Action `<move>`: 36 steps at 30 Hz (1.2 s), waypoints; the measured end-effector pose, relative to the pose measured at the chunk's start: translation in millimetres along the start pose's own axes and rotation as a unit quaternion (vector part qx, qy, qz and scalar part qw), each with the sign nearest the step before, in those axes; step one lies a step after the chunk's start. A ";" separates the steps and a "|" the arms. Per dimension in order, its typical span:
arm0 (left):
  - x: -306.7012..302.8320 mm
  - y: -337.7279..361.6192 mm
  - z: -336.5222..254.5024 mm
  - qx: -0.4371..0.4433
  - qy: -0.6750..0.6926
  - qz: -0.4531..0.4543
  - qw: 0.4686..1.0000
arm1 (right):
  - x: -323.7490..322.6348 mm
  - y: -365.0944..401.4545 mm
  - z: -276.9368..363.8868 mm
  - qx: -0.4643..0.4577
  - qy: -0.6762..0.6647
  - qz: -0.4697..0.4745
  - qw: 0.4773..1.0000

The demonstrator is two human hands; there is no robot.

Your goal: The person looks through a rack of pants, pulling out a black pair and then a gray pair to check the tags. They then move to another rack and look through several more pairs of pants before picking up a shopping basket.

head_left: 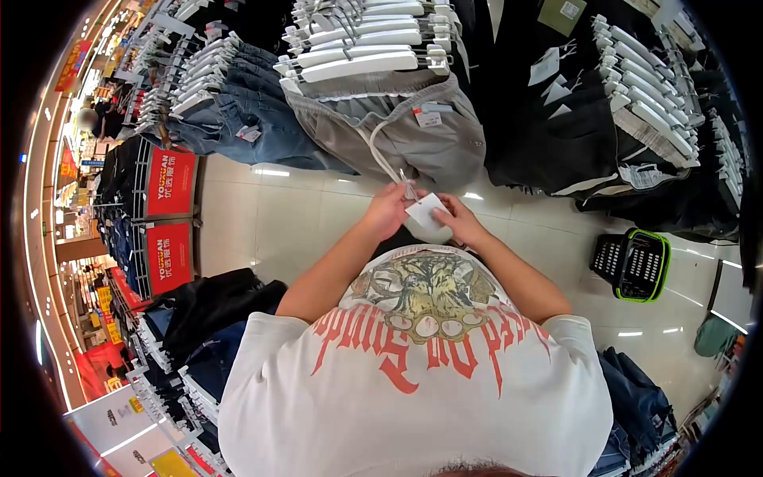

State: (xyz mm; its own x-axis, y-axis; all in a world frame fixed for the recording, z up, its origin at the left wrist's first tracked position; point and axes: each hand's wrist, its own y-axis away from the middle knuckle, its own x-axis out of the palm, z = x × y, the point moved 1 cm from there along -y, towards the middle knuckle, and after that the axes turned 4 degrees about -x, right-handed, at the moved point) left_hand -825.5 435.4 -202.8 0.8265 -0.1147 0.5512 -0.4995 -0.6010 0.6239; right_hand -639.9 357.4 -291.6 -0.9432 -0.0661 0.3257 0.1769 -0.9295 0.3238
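In the middle of the head view, my right hand point(459, 220) pinches a white paper tag point(427, 211) between thumb and fingers. My left hand point(387, 211) is closed around the lower end of a pale drawstring point(380, 156), right beside the tag. That cord hangs from the waistband of grey pants point(433, 147), which are clipped to a white hanger point(359, 65). A second tag point(427, 116), white with a red strip, lies on the waistband. Whatever is printed on the tag in my hand cannot be read.
Jeans point(246, 119) hang to the left of the grey pants, and black pants point(556, 135) to the right. A black basket with a green rim point(640, 232) stands on the tiled floor point(278, 215). Red signs point(170, 181) front a rack at left.
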 end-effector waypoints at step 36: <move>-112.8 -23.5 -72.7 0.290 -0.569 0.017 0.769 | 100.6 -93.3 13.7 -0.061 0.148 -0.055 0.986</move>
State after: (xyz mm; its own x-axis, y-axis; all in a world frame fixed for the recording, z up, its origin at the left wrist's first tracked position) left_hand -925.9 520.0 -239.3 0.6725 -0.5582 -0.4860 -0.5985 -0.7964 0.0866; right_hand -747.4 442.4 -276.9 -0.9987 -0.0487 0.0146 0.0507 -0.9725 0.2274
